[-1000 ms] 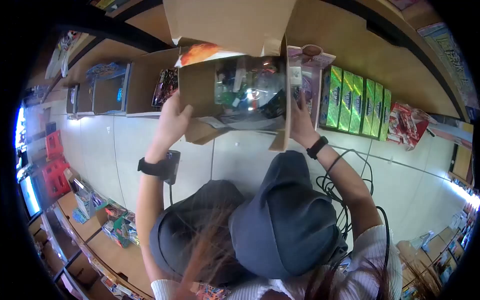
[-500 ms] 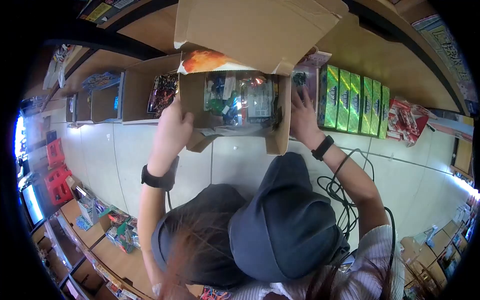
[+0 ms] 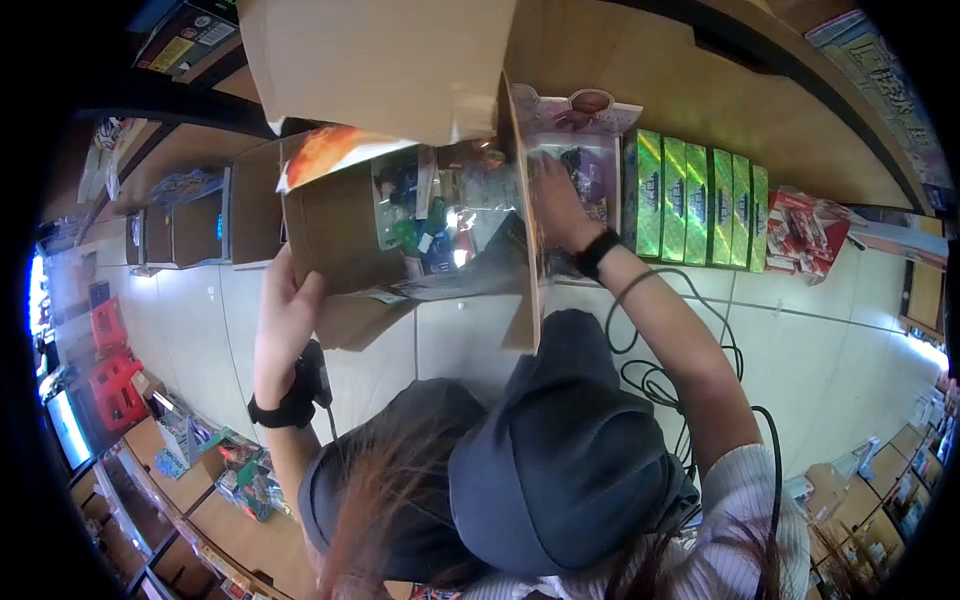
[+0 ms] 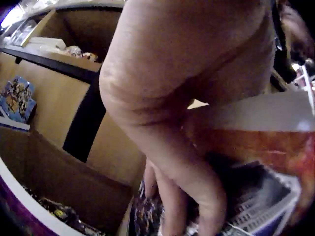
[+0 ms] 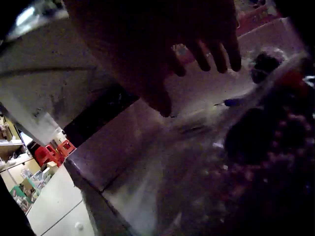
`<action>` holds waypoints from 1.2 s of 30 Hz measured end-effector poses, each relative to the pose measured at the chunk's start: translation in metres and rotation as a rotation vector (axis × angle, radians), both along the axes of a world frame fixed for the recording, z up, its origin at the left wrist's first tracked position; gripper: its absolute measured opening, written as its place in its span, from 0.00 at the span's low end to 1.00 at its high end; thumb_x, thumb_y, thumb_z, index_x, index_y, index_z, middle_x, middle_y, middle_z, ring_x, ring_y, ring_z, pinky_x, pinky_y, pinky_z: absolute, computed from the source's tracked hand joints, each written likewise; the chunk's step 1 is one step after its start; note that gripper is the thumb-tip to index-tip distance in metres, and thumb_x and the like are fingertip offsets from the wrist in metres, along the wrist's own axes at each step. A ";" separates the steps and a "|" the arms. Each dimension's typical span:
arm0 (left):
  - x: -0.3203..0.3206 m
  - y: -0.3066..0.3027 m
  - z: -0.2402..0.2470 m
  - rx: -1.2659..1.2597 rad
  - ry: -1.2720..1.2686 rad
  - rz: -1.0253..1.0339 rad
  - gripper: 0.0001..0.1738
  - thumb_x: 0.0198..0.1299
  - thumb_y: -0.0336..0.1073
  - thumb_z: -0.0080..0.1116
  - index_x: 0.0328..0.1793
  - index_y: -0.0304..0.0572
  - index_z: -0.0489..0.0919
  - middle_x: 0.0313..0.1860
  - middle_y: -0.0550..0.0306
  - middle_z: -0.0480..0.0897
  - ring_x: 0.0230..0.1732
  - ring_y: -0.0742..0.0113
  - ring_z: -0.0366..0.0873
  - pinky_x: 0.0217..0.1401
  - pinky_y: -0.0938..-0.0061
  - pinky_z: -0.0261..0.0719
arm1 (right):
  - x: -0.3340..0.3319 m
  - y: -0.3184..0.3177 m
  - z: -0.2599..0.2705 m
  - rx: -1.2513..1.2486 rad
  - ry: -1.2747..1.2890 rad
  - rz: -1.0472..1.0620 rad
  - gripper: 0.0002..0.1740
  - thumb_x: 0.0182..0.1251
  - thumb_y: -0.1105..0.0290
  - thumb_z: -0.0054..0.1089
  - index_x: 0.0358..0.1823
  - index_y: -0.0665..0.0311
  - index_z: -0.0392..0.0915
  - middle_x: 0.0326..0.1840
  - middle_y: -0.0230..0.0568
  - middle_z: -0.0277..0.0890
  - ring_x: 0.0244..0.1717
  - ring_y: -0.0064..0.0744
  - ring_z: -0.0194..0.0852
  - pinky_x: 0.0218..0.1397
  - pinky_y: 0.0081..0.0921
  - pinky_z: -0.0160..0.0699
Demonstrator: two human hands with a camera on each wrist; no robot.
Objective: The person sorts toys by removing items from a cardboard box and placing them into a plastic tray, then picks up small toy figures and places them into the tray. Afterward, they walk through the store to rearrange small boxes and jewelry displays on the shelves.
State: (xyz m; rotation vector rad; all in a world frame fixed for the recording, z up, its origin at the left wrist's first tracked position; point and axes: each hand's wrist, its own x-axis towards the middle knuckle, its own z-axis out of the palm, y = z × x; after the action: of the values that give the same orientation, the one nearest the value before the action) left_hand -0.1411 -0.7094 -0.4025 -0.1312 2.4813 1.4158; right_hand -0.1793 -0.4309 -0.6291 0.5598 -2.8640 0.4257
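An open cardboard box (image 3: 345,235) with a raised flap is in front of me, tilted, with clear plastic packs (image 3: 425,235) of colourful small items inside. My left hand (image 3: 285,320) grips its left wall, thumb at the edge; in the left wrist view its fingers (image 4: 211,211) reach down along the printed outside. Beyond the box's right wall, my right hand (image 3: 560,205) reaches with extended fingers into a pink-and-purple display box (image 3: 625,118). In the dark right wrist view, the right hand's spread fingers (image 5: 216,59) hang above plastic-wrapped contents, with nothing visible in them.
Green shiny boxes (image 3: 690,200) stand in a row at right, beside a red pack display (image 3: 805,235). More open cardboard bins (image 3: 185,230) line the shelf at left. Black cable (image 3: 665,375) coils on the tiled floor (image 3: 780,340) near my right arm. Red stools (image 3: 118,385) stand farther left.
The cardboard box has shifted left and slightly towards me, with my left hand on it. My right hand has moved left, from beside the box's right wall farther into the purple display box.
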 end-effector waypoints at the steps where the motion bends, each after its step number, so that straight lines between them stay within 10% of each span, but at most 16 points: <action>1: 0.000 -0.002 0.002 -0.007 -0.002 0.000 0.21 0.52 0.21 0.43 0.55 0.28 0.67 0.44 0.54 0.77 0.46 0.73 0.72 0.49 0.79 0.68 | 0.000 -0.002 0.026 -0.154 0.064 0.150 0.24 0.48 0.68 0.53 0.49 0.70 0.67 0.48 0.55 0.64 0.55 0.53 0.56 0.61 0.39 0.53; 17: 0.001 -0.027 -0.006 0.094 -0.109 -0.022 0.13 0.54 0.27 0.49 0.46 0.30 0.71 0.36 0.61 0.77 0.37 0.79 0.70 0.42 0.82 0.68 | 0.000 0.000 -0.010 -0.830 -0.442 -0.067 0.26 0.48 0.69 0.54 0.51 0.67 0.66 0.46 0.53 0.64 0.53 0.52 0.58 0.57 0.37 0.56; 21: 0.004 -0.033 -0.001 0.116 -0.131 0.010 0.13 0.53 0.27 0.50 0.45 0.30 0.72 0.36 0.61 0.77 0.37 0.78 0.70 0.42 0.82 0.69 | 0.028 0.018 0.060 0.033 -0.100 -0.354 0.29 0.43 0.70 0.59 0.51 0.65 0.65 0.41 0.47 0.66 0.44 0.45 0.62 0.48 0.38 0.59; 29: 0.003 -0.030 -0.007 0.104 -0.189 -0.070 0.13 0.52 0.26 0.50 0.45 0.29 0.72 0.36 0.60 0.77 0.37 0.78 0.70 0.43 0.80 0.68 | 0.048 0.019 0.048 0.126 -0.138 -0.078 0.28 0.46 0.67 0.57 0.53 0.65 0.68 0.47 0.48 0.68 0.52 0.44 0.61 0.57 0.41 0.56; 32: 0.005 -0.027 -0.002 0.064 -0.194 -0.077 0.13 0.52 0.26 0.49 0.45 0.30 0.72 0.36 0.61 0.77 0.38 0.78 0.70 0.43 0.80 0.68 | 0.047 0.011 0.040 0.059 -0.123 0.188 0.28 0.55 0.59 0.48 0.57 0.64 0.66 0.62 0.51 0.61 0.66 0.47 0.51 0.72 0.48 0.30; 36: 0.006 -0.023 -0.002 0.049 -0.183 -0.070 0.13 0.52 0.26 0.49 0.46 0.29 0.72 0.36 0.60 0.77 0.38 0.77 0.70 0.43 0.80 0.68 | 0.041 0.007 0.009 0.302 -0.056 0.199 0.24 0.55 0.63 0.46 0.56 0.59 0.69 0.60 0.47 0.64 0.65 0.42 0.54 0.72 0.48 0.32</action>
State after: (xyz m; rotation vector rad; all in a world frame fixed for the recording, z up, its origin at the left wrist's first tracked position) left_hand -0.1349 -0.7321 -0.4049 -0.1546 2.2801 1.3698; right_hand -0.1381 -0.4239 -0.6198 0.9027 -2.9568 0.0339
